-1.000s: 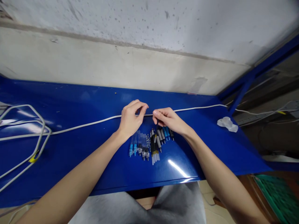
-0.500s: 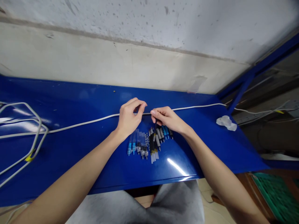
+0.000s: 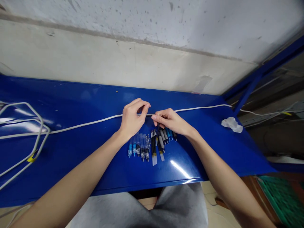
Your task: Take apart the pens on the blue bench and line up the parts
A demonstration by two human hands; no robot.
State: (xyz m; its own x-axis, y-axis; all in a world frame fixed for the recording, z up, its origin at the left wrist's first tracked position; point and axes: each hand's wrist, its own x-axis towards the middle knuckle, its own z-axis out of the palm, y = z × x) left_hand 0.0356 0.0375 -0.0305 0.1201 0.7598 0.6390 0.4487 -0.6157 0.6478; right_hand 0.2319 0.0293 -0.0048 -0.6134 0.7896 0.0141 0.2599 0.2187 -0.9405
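Note:
My left hand [image 3: 136, 114] is raised over the blue table, thumb and forefinger pinched together; whatever lies between them is too small to make out. Close by on the right, my right hand [image 3: 169, 121] grips a dark pen refill [image 3: 156, 139] that hangs down from its fingers, pale end lowest. Below the hands lie clear pen barrels [image 3: 142, 145] with blue or black tips, a few small springs [image 3: 148, 142], several black ink refills [image 3: 154, 155], and grey and blue pen grip sections [image 3: 163, 136] partly hidden under my right hand.
A white cable [image 3: 90, 123] runs across the table [image 3: 114, 177] behind the hands, with a coiled white cable [image 3: 35, 139] at the left. Crumpled clear plastic [image 3: 232, 124] lies on the right. A wall [image 3: 118, 63] stands behind, and a blue frame post [image 3: 248, 91] rises at the right.
My right hand has shifted slightly left, towards my left hand, still with the refill. One refill on the table now lies angled apart from the others. My left hand keeps its pinch.

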